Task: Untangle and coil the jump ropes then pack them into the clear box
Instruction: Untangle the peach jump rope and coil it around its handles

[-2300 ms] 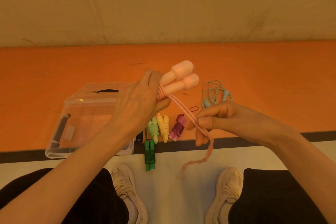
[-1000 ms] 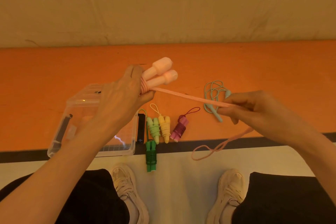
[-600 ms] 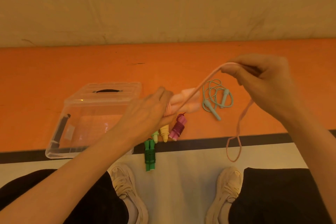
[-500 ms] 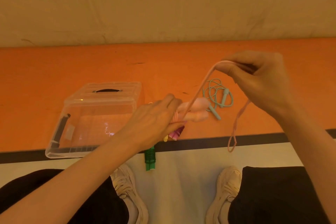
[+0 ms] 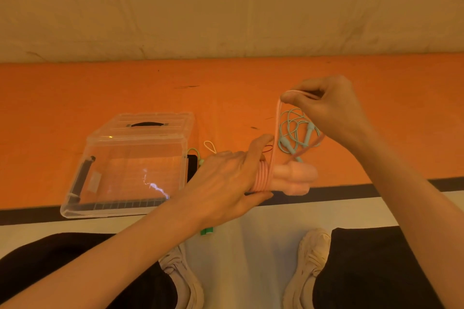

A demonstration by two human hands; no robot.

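The left hand (image 5: pixel 226 180) grips the pink jump rope handles (image 5: pixel 293 178), already wound with cord, above the floor. The right hand (image 5: pixel 329 108) pinches the pink cord (image 5: pixel 277 128) higher up. A loose mint jump rope (image 5: pixel 293 138) lies behind them. The clear box (image 5: pixel 130 165) stands left, and the left arm hides most of the coiled green rope (image 5: pixel 207 231).

We seem to be on a sports or play floor: an orange mat (image 5: pixel 100 88) runs along the foot of a plain beige wall (image 5: pixel 226 7). Nearer us than the mat lie a dark stripe (image 5: pixel 401 184) and then a pale floor (image 5: pixel 251 246).
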